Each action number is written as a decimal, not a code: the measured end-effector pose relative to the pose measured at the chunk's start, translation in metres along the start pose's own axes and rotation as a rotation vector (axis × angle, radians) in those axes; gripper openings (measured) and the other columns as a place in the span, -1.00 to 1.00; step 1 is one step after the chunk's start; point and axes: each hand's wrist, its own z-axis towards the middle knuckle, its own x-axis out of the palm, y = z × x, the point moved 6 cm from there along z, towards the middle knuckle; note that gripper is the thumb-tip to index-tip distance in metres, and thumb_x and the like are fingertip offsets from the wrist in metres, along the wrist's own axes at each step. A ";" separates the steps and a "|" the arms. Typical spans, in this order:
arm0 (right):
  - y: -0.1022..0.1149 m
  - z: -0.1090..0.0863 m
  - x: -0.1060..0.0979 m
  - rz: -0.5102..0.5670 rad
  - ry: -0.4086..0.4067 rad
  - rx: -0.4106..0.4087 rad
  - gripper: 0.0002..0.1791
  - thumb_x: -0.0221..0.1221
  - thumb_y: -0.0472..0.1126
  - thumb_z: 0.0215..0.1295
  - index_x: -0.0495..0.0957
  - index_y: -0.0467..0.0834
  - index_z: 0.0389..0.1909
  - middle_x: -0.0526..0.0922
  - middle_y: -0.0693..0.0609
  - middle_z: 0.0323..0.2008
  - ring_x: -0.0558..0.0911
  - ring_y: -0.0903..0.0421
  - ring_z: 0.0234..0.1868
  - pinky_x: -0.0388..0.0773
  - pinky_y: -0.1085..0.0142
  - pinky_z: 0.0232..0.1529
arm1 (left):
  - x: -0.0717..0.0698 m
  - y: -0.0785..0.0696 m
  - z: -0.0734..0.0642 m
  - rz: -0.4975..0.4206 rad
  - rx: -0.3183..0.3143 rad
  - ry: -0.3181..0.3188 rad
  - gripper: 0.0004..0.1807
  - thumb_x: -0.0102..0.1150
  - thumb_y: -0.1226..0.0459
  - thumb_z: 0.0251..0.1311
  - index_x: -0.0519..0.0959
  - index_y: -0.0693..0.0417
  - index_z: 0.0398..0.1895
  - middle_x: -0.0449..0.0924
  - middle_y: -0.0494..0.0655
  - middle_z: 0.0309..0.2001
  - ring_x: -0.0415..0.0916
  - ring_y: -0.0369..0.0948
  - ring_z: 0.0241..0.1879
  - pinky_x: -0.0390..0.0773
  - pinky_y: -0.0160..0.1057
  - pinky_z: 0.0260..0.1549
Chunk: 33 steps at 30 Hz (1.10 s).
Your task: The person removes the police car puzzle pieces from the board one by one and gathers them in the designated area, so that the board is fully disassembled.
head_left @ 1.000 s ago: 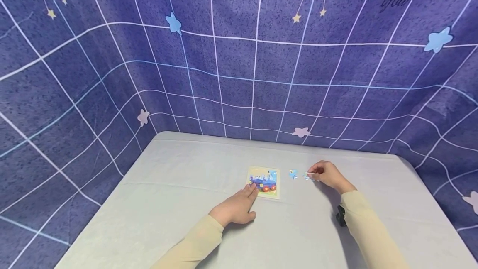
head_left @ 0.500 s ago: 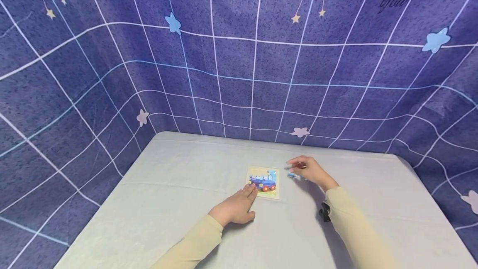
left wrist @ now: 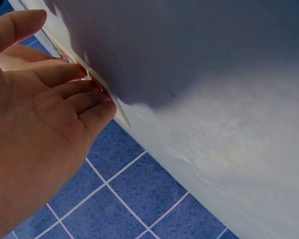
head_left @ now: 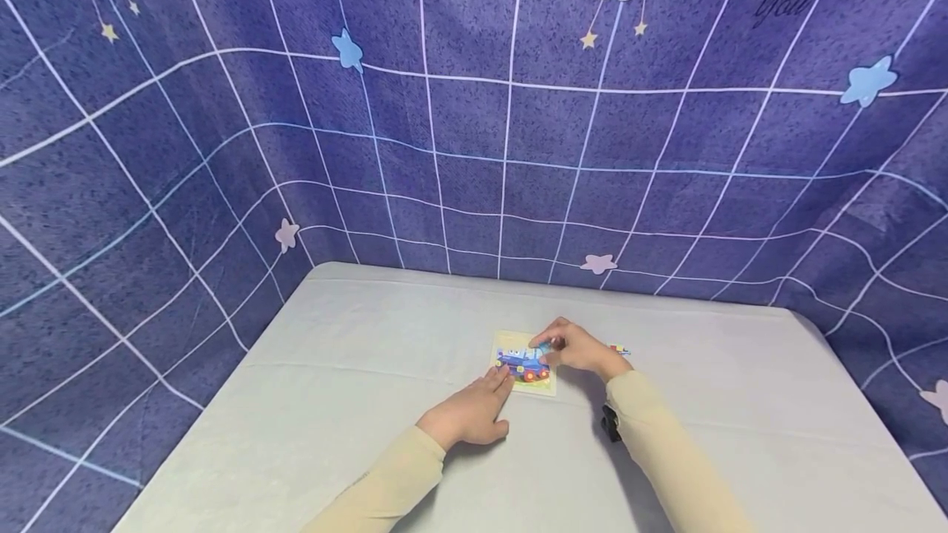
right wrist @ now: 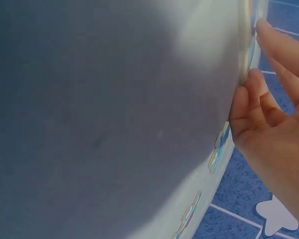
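A small square picture puzzle (head_left: 524,386), showing a blue car with red wheels inside a pale frame, lies on the table. My left hand (head_left: 470,411) rests its straight fingertips on the puzzle's lower left part; the left wrist view shows these fingers against the frame's edge. At the puzzle's upper right, my right hand (head_left: 581,349) pinches a light blue puzzle piece with thumb and index finger, the piece largely covered. In the right wrist view, the other fingers curl beside the frame. Two loose puzzle pieces lie near it, one closer (right wrist: 219,147) and one farther (right wrist: 189,214).
A pale grey cloth covers the table (head_left: 333,401). Behind and beside it hangs a blue-purple curtain (head_left: 459,105) with white grid lines, stars and clouds. A black device (head_left: 611,424) sits under my right wrist.
My right hand has moved left from the loose pieces to the puzzle's upper right, uncovering a red and yellow piece. My left hand has stayed on the puzzle.
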 end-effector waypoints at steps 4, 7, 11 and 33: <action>-0.002 0.001 0.002 0.010 0.002 0.022 -0.66 0.32 -0.44 0.02 0.66 -0.28 -0.10 0.41 -0.17 -0.18 0.41 0.02 -0.22 0.39 0.28 -0.14 | 0.000 0.000 -0.001 -0.002 -0.004 -0.001 -0.23 0.09 0.13 0.21 0.15 0.32 0.43 0.02 0.18 0.48 -0.05 0.05 0.46 0.07 -0.13 0.40; -0.002 0.001 0.002 0.027 -0.008 0.028 -0.66 0.32 -0.45 0.01 0.66 -0.28 -0.11 0.39 -0.18 -0.15 0.41 -0.01 -0.21 0.39 0.28 -0.15 | -0.001 0.000 -0.001 -0.001 -0.008 -0.001 -0.22 0.10 0.12 0.21 0.15 0.31 0.43 0.02 0.17 0.48 -0.05 0.04 0.47 0.08 -0.14 0.40; -0.001 0.000 0.000 0.018 -0.027 0.014 -0.66 0.33 -0.45 -0.02 0.67 -0.24 -0.14 0.42 -0.15 -0.14 0.41 0.02 -0.21 0.40 0.28 -0.15 | -0.002 -0.001 -0.001 0.002 -0.009 0.001 -0.22 0.10 0.12 0.20 0.15 0.31 0.43 0.02 0.18 0.48 -0.05 0.04 0.46 0.09 -0.14 0.40; 0.004 -0.002 -0.008 0.008 -0.175 -0.061 -0.68 0.20 -0.55 0.05 0.64 -0.26 -0.15 0.61 -0.12 -0.28 0.56 0.04 -0.27 0.55 0.26 -0.21 | 0.001 0.000 0.001 0.012 0.011 -0.013 -0.23 0.10 0.14 0.20 0.16 0.35 0.41 0.04 0.21 0.47 -0.04 0.07 0.46 0.08 -0.13 0.40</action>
